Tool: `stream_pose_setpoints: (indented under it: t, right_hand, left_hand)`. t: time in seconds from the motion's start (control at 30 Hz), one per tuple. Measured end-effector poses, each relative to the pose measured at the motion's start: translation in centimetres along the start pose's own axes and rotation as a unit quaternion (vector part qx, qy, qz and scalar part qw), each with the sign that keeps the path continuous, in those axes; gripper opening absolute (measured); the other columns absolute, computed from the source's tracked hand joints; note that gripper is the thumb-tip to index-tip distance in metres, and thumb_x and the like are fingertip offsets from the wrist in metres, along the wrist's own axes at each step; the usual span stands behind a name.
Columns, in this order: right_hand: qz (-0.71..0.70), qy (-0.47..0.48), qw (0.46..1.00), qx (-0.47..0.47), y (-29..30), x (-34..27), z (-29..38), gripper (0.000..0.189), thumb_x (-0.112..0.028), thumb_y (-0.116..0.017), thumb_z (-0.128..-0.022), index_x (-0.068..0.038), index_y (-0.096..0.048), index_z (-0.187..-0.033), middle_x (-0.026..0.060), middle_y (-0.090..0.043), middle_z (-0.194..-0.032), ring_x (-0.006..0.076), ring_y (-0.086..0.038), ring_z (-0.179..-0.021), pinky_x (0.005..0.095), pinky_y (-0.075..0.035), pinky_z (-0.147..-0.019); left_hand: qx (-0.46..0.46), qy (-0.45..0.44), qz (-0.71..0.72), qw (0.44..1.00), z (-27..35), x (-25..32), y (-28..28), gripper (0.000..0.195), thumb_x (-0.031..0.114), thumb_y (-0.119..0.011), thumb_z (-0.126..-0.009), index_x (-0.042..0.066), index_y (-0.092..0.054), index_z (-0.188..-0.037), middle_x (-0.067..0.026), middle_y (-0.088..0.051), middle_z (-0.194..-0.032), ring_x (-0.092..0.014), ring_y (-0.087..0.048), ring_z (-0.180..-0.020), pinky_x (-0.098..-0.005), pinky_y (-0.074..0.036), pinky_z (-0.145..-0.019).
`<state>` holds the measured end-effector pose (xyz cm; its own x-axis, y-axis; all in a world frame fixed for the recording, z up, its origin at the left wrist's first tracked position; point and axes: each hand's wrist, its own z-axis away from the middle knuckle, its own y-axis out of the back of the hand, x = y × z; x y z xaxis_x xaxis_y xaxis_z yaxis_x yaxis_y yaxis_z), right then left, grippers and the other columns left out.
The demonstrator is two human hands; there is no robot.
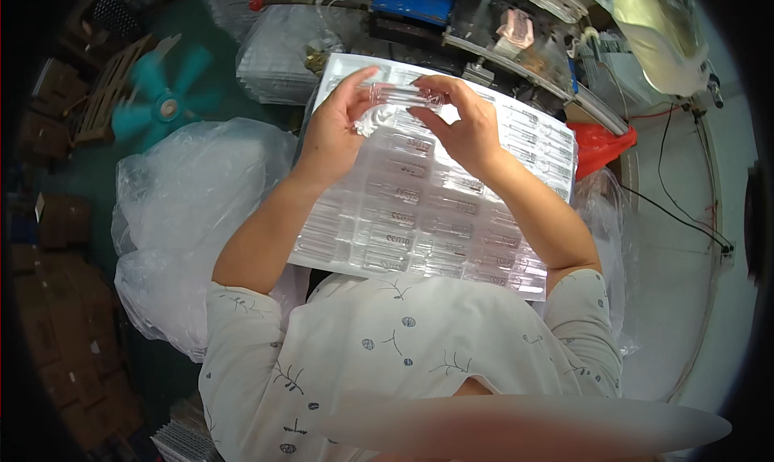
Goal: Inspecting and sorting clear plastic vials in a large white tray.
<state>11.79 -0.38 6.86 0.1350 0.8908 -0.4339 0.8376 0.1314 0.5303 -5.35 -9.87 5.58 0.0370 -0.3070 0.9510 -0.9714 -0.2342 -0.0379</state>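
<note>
My left hand (334, 129) grips one end of a small clear plastic blister piece (396, 93). A crumpled white cloth or tissue (376, 118) is tucked in the same hand, below the piece. At the piece's other end, the thumb and fingers of my right hand (470, 120) curve around it; the exact contact is hard to see. Both hands are above the far half of a large sheet of clear moulded plastic trays (447, 226), which has rows of compartments with embossed marks. The sheet slants down towards my body.
To the left stand a big translucent plastic bag (193, 184) and a teal fan (167, 106), its blades blurred. Beyond the sheet is a machine bench with a blue box (411, 3) and a red-knobbed lever (257, 2). A red bag (598, 149) and a lamp (656, 45) are at right.
</note>
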Motion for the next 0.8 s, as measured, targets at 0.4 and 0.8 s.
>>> stream_pose_setpoints:
  t: [0.4,0.8]
  right_hand:
    - [-0.126,-0.059,0.989,0.045,6.4,1.0,5.3,0.059,0.011,-0.066,-0.074,-0.002,-0.044,-0.127,0.0132,-0.060,-0.113,0.0214,-0.064,-0.098,0.0303,-0.055,-0.084]
    - [-0.106,-0.033,0.991,0.069,6.8,1.2,6.1,0.065,0.008,-0.067,-0.076,-0.002,-0.037,-0.132,0.0152,-0.061,-0.112,0.0224,-0.064,-0.099,0.0302,-0.055,-0.085]
  left_hand:
    - [-0.130,0.054,0.057,0.988,-1.5,0.5,-6.3,0.062,-0.020,-0.050,-0.075,0.004,-0.045,-0.132,-0.0094,-0.054,-0.124,-0.016,-0.053,-0.113,-0.0273,-0.042,-0.099]
    - [-0.146,0.005,0.049,0.988,-1.3,0.7,-7.3,0.049,0.002,-0.059,-0.087,0.004,-0.043,-0.133,-0.0110,-0.057,-0.120,-0.016,-0.056,-0.108,-0.0283,-0.045,-0.093]
